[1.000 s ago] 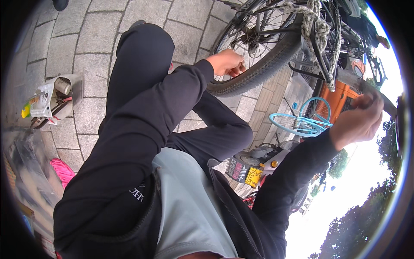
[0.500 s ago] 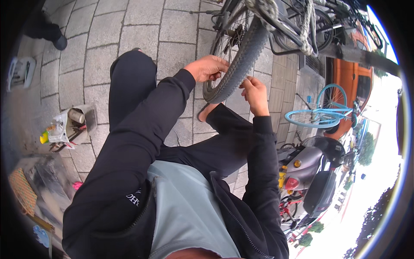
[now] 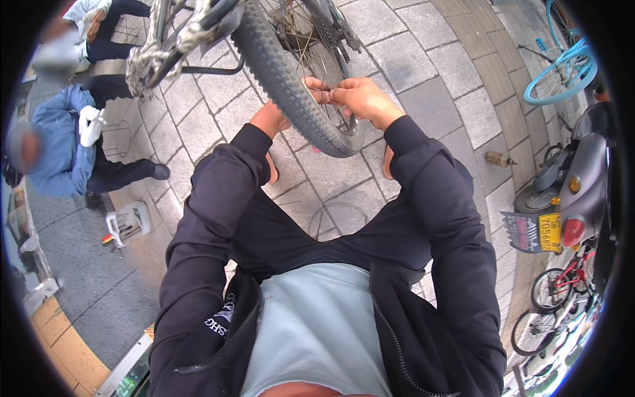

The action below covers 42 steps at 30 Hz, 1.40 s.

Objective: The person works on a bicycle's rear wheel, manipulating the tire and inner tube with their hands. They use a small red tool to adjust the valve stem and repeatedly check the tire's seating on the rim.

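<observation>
**Both hands at the bicycle tyre**

Upper centre of the frame, the knobby tyre [image 3: 291,86] runs diagonally. The left hand [image 3: 271,119] sits behind it, grip hidden, cannot tell. To its right, the right hand [image 3: 360,99] pinches fingertips shut at the rim, spokes just above.

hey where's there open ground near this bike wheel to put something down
Bare paving lies right of the bicycle wheel, between it and the parked scooter, apart from a small bottle lying there. More open paving sits left of the wheel, toward the crouching person in blue. It is crowded at the tyre itself, where the left hand and right hand work.
</observation>
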Motion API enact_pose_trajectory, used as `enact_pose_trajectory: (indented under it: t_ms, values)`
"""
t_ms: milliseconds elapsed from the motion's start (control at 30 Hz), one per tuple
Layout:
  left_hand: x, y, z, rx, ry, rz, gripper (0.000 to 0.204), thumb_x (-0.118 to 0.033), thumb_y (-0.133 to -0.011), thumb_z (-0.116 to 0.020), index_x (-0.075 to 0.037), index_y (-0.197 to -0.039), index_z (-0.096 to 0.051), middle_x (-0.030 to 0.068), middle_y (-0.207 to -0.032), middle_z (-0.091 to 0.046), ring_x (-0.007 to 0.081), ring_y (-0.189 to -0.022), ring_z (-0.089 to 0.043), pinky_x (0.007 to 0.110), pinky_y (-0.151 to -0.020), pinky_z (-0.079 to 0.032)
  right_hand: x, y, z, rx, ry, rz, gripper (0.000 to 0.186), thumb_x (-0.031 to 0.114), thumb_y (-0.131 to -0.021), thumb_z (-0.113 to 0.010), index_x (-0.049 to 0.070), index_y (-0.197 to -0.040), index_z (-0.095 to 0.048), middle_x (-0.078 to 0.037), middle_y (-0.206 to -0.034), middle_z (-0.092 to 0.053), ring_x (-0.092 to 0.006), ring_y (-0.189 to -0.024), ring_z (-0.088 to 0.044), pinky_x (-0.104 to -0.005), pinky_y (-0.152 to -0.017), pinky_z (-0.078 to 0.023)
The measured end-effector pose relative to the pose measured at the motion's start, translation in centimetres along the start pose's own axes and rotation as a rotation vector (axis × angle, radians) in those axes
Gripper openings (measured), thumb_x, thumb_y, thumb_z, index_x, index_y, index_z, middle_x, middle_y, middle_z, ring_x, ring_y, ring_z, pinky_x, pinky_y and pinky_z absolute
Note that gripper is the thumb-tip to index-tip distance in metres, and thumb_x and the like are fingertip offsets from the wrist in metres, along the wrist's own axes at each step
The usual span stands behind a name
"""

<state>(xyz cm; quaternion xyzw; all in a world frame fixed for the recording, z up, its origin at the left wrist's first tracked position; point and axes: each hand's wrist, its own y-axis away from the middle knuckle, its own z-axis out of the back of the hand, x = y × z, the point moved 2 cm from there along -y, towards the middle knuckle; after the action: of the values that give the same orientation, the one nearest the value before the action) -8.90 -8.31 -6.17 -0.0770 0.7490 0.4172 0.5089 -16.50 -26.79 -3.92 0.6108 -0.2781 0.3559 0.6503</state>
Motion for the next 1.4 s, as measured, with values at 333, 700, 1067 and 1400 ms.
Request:
enact_pose_trajectory:
  t_ms: [333,700,1067,1400]
  values:
    - [-1.4,-2.5,-0.2,-0.202,-0.029,-0.104,0.061,-0.034,-0.096,-0.072,0.002,-0.14,-0.051,0.0033,-0.091,-0.056,0.0102,-0.071,-0.054,0.024,-0.056,-0.041,-1.2,-0.9,-0.1,-0.046,0.112,0.066,0.031,0.018,-0.091,-0.061,-0.003,-0.113,-0.069,-0.007,-0.076,-0.069,-0.0132,-0.056,-0.063,-0.0308,-0.054,-0.05]
    - [0.0,-5.8,0.1,-0.351,-0.283,-0.351,0.05,-0.015,-0.088,-0.073,0.006,-0.13,-0.056,-0.0008,-0.088,-0.054,0.0064,-0.068,-0.048,0.024,-0.058,-0.04,-1.9,-1.3,-1.2,-0.162,0.282,0.225,0.047,0.018,-0.087,-0.059,-0.003,-0.128,-0.066,-0.032,-0.114,-0.069,-0.044,-0.113,-0.067,-0.0457,-0.099,-0.051]
    - [-0.3,-6.4,1.3,-0.106,0.003,-0.312,0.018,-0.011,-0.089,-0.065,-0.006,-0.102,-0.054,-0.0038,-0.076,-0.045,0.0057,-0.064,-0.041,0.021,-0.06,-0.033,-1.5,-1.6,-2.3,-0.145,0.26,0.138,0.048,0.014,-0.086,-0.053,0.005,-0.13,-0.068,-0.028,-0.117,-0.07,-0.0443,-0.114,-0.066,-0.0481,-0.1,-0.051]
    - [-0.6,-5.2,-0.4,-0.225,0.077,-0.35,0.063,-0.016,-0.093,-0.068,0.01,-0.146,-0.045,0.0,-0.082,-0.05,0.01,-0.067,-0.048,0.025,-0.064,-0.041,-1.5,-2.4,-1.6,-0.147,0.337,0.168,0.044,0.015,-0.083,-0.056,0.003,-0.123,-0.071,-0.027,-0.108,-0.071,-0.0397,-0.107,-0.069,-0.0447,-0.095,-0.053]
